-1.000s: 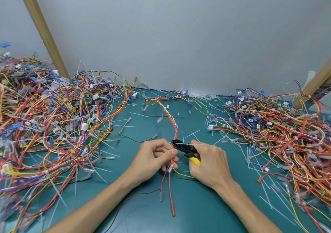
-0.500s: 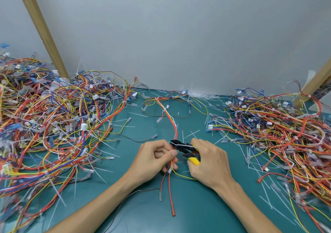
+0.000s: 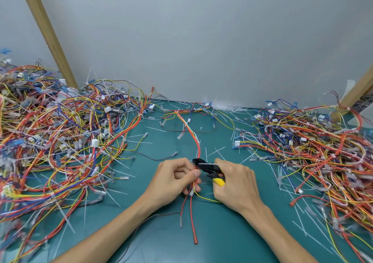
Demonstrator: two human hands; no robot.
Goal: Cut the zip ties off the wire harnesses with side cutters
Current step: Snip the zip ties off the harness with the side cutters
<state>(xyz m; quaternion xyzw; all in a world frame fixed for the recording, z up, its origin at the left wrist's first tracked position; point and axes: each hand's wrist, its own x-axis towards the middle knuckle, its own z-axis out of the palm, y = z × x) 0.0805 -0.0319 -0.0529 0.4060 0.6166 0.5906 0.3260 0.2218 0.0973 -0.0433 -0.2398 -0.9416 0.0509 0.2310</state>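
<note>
A wire harness [image 3: 192, 136] of red, orange and yellow wires runs from the back wall toward me along the middle of the green table. My left hand [image 3: 174, 179] pinches the wire bundle between thumb and fingers. My right hand [image 3: 235, 182] grips the side cutters [image 3: 209, 168], which have black jaws and yellow handles. The jaws point left and sit against the bundle just above my left thumb. A thin white zip tie [image 3: 207, 163] tail lies across the jaws. Whether the jaws have closed on the tie is hidden.
A big heap of tangled harnesses [image 3: 60, 141] fills the left side and another heap [image 3: 314, 147] fills the right. Cut white zip tie pieces [image 3: 228, 107] litter the green table [image 3: 165, 234]. Wooden struts [image 3: 46, 32] lean against the grey wall at both sides.
The hands have barely shifted. The cutter jaws have crept slightly left onto the wire bundle at my left thumb.
</note>
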